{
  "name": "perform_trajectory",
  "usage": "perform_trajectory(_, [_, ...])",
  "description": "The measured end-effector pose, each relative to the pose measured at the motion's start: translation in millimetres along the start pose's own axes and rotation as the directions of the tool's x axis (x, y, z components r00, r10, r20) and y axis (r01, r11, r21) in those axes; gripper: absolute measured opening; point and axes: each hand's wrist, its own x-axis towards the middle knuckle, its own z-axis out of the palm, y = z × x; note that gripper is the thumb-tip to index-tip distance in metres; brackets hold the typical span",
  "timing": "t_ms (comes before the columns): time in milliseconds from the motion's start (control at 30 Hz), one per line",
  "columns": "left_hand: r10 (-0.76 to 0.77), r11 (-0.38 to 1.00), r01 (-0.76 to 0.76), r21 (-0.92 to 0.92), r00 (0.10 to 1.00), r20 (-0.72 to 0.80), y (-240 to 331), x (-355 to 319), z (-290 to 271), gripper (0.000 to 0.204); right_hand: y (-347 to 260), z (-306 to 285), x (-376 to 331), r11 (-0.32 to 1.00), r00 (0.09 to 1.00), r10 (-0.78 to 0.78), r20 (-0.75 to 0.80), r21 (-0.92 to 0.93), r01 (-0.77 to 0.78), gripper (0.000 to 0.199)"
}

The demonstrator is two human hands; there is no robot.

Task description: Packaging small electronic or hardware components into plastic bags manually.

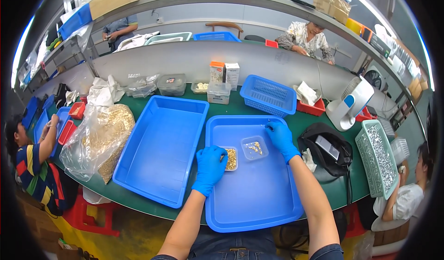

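Both my hands wear blue gloves and work over a blue plastic tray (252,200) in front of me. My left hand (210,166) rests at a small clear container of gold-coloured small parts (231,159), its fingers curled at the container's left side; what they hold, if anything, is hidden. Right of that stands a second clear container (254,148) with a thin scatter of gold and whitish pieces. Near the tray's far right corner, my right hand (281,139) has its fingertips pinched together. Whatever is between them is too small to make out.
To the left lie another blue tray (159,153) and a plastic bag of gold-coloured parts (108,137). A blue basket (269,95), a black bag (326,149) and a white fan-like device (351,102) stand around. A green basket (377,158) holds silvery parts. Other people sit nearby.
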Motion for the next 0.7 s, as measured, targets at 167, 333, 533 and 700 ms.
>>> perform_trajectory(167, [-0.051, 0.983, 0.048, -0.177, 0.999, -0.011, 7.5, 0.5, -2.2, 0.007, -4.9, 17.3, 12.0, 0.986, 0.996, -0.091, -0.021, -0.141, 0.087, 0.016])
perform_trajectory(333, [-0.056, 0.959, 0.049, -0.278, 0.998, -0.017, 4.8, 1.1, -0.6, 0.007, -7.5, 26.8, 15.0, 0.983, 0.997, -0.067, 0.025, -0.171, 0.070, 0.015])
perform_trajectory(533, [-0.146, 0.930, 0.150, -0.335, 0.989, 0.037, 8.5, 3.2, -5.6, 0.007, -5.3, 22.4, 12.2, 0.983, 1.000, 0.015, 0.000, -0.181, -0.014, 0.014])
perform_trajectory(700, [-0.259, 0.844, 0.277, -0.459, 0.960, 0.105, 9.3, 0.7, -6.1, 0.009, 1.8, 20.2, 6.9, 0.989, 0.991, -0.065, -0.118, -0.138, 0.048, 0.013])
